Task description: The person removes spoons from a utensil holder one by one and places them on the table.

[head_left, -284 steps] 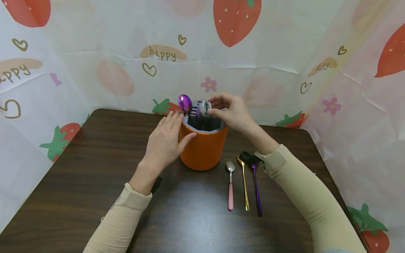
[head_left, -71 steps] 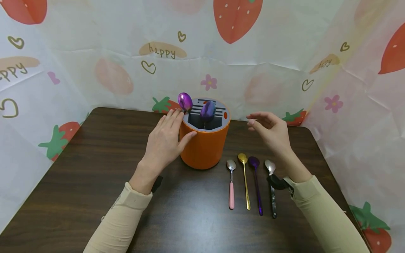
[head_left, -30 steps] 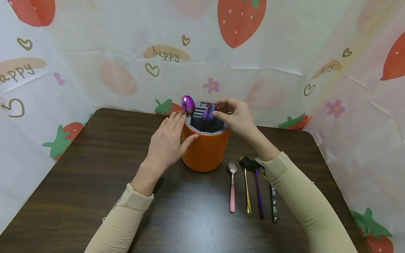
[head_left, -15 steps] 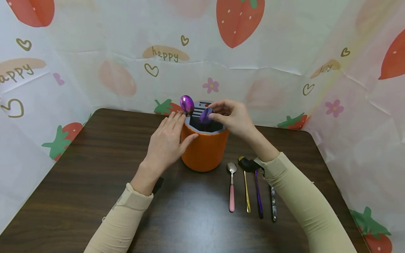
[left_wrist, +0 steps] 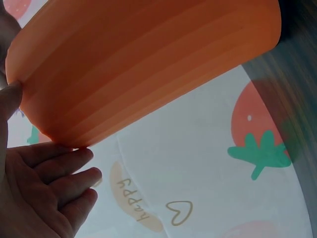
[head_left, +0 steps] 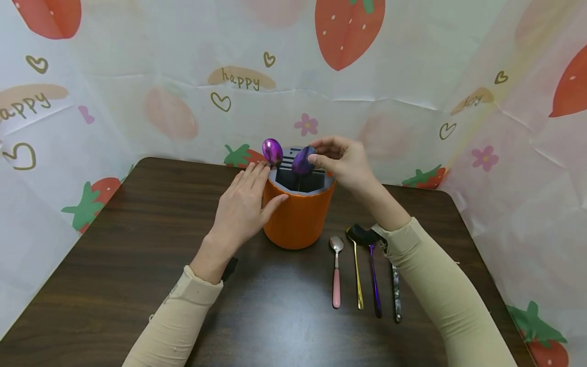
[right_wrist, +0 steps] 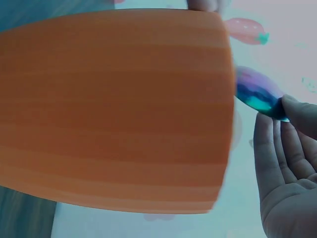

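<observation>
An orange cylindrical utensil holder (head_left: 295, 224) with a grey slotted top stands upright on the table. My right hand (head_left: 341, 160) pinches the bowl of a purple-blue spoon (head_left: 302, 162) between thumb and fingers; the handle goes down into the holder's front opening. In the right wrist view the spoon's bowl (right_wrist: 258, 91) shows beyond the holder's rim. My left hand (head_left: 240, 206) rests against the holder's left side near the rim, fingers straight, thumb on the front. A shiny magenta spoon (head_left: 272, 152) stands at the holder's back left, close to the left fingertips.
Right of the holder, a pink-handled spoon (head_left: 337, 272), a gold spoon (head_left: 357, 278), a dark purple spoon (head_left: 375, 280) and a spoon with a dark mottled handle (head_left: 396, 295) lie side by side on the brown table (head_left: 160, 229). A strawberry-print sheet (head_left: 394, 76) hangs behind.
The mottled-handled spoon went from the holder to the table, at the row's right end. My right hand came back and took the purple-blue spoon, shifting it slightly. The left hand stayed.
</observation>
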`<action>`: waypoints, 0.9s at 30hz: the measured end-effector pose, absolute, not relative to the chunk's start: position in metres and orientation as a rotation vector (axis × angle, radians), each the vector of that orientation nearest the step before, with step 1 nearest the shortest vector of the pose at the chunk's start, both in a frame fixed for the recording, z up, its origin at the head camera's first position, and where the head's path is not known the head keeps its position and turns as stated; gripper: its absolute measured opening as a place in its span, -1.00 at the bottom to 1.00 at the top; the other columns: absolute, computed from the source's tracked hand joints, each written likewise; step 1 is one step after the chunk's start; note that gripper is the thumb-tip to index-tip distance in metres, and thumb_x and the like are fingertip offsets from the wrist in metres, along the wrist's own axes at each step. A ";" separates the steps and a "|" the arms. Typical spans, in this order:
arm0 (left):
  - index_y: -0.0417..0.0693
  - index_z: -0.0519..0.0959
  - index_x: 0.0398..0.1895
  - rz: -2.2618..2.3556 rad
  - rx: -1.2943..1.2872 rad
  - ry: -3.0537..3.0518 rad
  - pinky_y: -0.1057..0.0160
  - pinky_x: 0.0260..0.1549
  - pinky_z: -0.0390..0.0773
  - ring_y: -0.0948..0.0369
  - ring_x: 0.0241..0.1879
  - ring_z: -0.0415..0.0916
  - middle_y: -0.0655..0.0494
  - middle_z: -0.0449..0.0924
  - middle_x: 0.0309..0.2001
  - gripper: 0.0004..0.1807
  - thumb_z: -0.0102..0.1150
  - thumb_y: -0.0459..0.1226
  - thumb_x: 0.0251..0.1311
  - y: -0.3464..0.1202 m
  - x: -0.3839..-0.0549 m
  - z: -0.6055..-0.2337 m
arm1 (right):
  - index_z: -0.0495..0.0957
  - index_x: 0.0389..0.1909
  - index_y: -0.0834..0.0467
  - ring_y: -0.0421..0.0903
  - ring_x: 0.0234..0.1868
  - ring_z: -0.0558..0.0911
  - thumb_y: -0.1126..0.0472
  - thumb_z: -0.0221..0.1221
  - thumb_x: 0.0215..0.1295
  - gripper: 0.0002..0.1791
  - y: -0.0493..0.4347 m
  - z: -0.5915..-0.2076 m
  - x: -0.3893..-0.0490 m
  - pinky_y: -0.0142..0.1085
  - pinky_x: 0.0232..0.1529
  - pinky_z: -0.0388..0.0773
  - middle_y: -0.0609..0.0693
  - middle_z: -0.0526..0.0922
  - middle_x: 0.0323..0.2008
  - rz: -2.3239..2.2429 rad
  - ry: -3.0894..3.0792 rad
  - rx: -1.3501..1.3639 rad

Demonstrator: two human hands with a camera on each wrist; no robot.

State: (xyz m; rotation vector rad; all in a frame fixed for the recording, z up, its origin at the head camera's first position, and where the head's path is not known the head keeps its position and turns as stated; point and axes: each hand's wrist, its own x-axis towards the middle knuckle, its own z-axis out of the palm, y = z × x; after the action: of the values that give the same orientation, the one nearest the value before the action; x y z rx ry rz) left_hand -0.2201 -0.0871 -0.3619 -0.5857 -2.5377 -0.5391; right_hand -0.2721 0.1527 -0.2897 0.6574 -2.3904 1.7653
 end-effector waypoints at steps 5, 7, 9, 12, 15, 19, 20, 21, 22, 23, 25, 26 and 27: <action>-0.29 0.36 0.50 -0.538 -0.582 -2.537 -0.07 0.53 0.19 -0.12 0.52 0.25 -0.25 0.38 0.47 -0.15 0.20 0.16 0.41 -0.087 -0.219 -0.362 | 0.69 0.01 0.35 -0.10 -0.29 0.74 0.34 0.39 0.33 -0.72 0.156 -0.281 -0.271 -0.34 -0.27 0.69 0.01 0.76 -0.26 1.761 -2.330 0.678; -0.29 0.36 0.50 -0.541 -0.582 -2.540 -0.06 0.53 0.19 -0.11 0.53 0.24 -0.24 0.38 0.47 -0.15 0.20 0.16 0.41 -0.087 -0.219 -0.361 | 0.68 0.03 0.37 -0.10 -0.26 0.75 0.35 0.39 0.33 -0.71 0.157 -0.279 -0.270 -0.34 -0.14 0.71 0.01 0.75 -0.25 1.788 -2.300 0.675; -0.29 0.35 0.51 -0.543 -0.582 -2.544 -0.06 0.53 0.18 -0.11 0.53 0.24 -0.24 0.37 0.48 -0.15 0.20 0.16 0.41 -0.087 -0.219 -0.361 | 0.67 0.03 0.37 -0.10 -0.24 0.74 0.36 0.39 0.32 -0.70 0.159 -0.277 -0.268 -0.35 -0.11 0.71 0.00 0.75 -0.24 1.808 -2.274 0.666; -0.29 0.35 0.51 -0.545 -0.580 -2.549 -0.05 0.54 0.17 -0.10 0.53 0.23 -0.23 0.37 0.48 -0.14 0.20 0.16 0.41 -0.087 -0.219 -0.361 | 0.67 0.04 0.37 -0.09 -0.20 0.74 0.37 0.39 0.32 -0.70 0.162 -0.273 -0.264 -0.34 -0.08 0.71 -0.02 0.75 -0.23 1.822 -2.235 0.668; -0.29 0.35 0.51 -0.543 -0.578 -2.549 -0.05 0.54 0.17 -0.10 0.53 0.24 -0.23 0.37 0.48 -0.15 0.21 0.15 0.41 -0.086 -0.219 -0.361 | 0.68 0.01 0.36 -0.10 -0.19 0.74 0.41 0.38 0.32 -0.73 0.165 -0.266 -0.259 -0.34 -0.06 0.71 -0.03 0.76 -0.23 1.835 -2.187 0.682; -0.30 0.36 0.50 -0.542 -0.577 -2.546 -0.05 0.53 0.18 -0.12 0.52 0.26 -0.23 0.38 0.47 -0.15 0.21 0.15 0.41 -0.086 -0.219 -0.361 | 0.68 -0.02 0.37 -0.12 -0.23 0.74 0.47 0.35 0.31 -0.76 0.169 -0.257 -0.252 -0.36 -0.08 0.71 -0.06 0.77 -0.27 1.847 -2.113 0.701; -0.30 0.36 0.50 -0.541 -0.577 -2.547 -0.05 0.53 0.19 -0.12 0.52 0.26 -0.24 0.38 0.48 -0.15 0.21 0.15 0.41 -0.086 -0.219 -0.361 | 0.68 -0.02 0.38 -0.12 -0.25 0.75 0.48 0.34 0.31 -0.77 0.171 -0.255 -0.251 -0.35 -0.09 0.72 -0.06 0.77 -0.27 1.853 -2.094 0.709; -0.30 0.37 0.50 -0.541 -0.577 -2.549 -0.05 0.53 0.18 -0.12 0.52 0.26 -0.24 0.37 0.48 -0.15 0.21 0.15 0.41 -0.086 -0.219 -0.361 | 0.68 -0.02 0.39 -0.12 -0.26 0.74 0.50 0.34 0.31 -0.77 0.172 -0.253 -0.250 -0.35 -0.10 0.72 -0.06 0.77 -0.28 1.854 -2.072 0.719; -0.30 0.37 0.50 -0.541 -0.576 -2.552 -0.04 0.53 0.18 -0.12 0.52 0.25 -0.24 0.37 0.48 -0.15 0.21 0.16 0.41 -0.086 -0.219 -0.360 | 0.68 -0.03 0.39 -0.12 -0.27 0.75 0.51 0.33 0.30 -0.77 0.173 -0.252 -0.248 -0.34 -0.11 0.73 -0.06 0.77 -0.28 1.860 -2.050 0.730; -0.30 0.37 0.50 -0.542 -0.575 -2.556 -0.04 0.53 0.18 -0.12 0.52 0.25 -0.24 0.36 0.48 -0.15 0.21 0.16 0.41 -0.086 -0.219 -0.360 | 0.68 -0.03 0.39 -0.12 -0.28 0.75 0.51 0.33 0.30 -0.77 0.174 -0.250 -0.247 -0.33 -0.13 0.74 -0.04 0.77 -0.27 1.872 -2.027 0.743; -0.30 0.36 0.50 -0.543 -0.574 -2.562 -0.04 0.54 0.18 -0.12 0.53 0.24 -0.24 0.36 0.48 -0.15 0.20 0.16 0.42 -0.086 -0.219 -0.360 | 0.68 -0.04 0.40 -0.10 -0.29 0.76 0.53 0.33 0.29 -0.77 0.176 -0.247 -0.245 -0.30 -0.17 0.76 -0.01 0.77 -0.26 1.877 -1.991 0.764; -0.29 0.36 0.50 -0.544 -0.573 -2.565 -0.04 0.54 0.17 -0.11 0.53 0.24 -0.23 0.36 0.49 -0.15 0.20 0.16 0.42 -0.086 -0.218 -0.360 | 0.68 -0.03 0.40 -0.09 -0.30 0.76 0.54 0.33 0.29 -0.76 0.177 -0.245 -0.243 -0.28 -0.18 0.76 0.01 0.77 -0.26 1.879 -1.974 0.775; -0.29 0.36 0.50 -0.546 -0.573 -2.568 -0.04 0.54 0.17 -0.11 0.53 0.24 -0.23 0.36 0.49 -0.15 0.20 0.16 0.42 -0.086 -0.219 -0.360 | 0.67 -0.03 0.41 -0.09 -0.30 0.76 0.55 0.32 0.29 -0.76 0.178 -0.243 -0.242 -0.26 -0.19 0.77 0.02 0.77 -0.26 1.884 -1.959 0.785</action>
State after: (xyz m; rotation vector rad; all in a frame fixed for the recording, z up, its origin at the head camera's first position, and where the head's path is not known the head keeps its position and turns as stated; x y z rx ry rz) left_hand -0.2186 -0.0857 -0.3596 -0.5727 -2.5677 -0.5461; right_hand -0.2420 0.1782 -0.2431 0.7848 -1.9587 1.8843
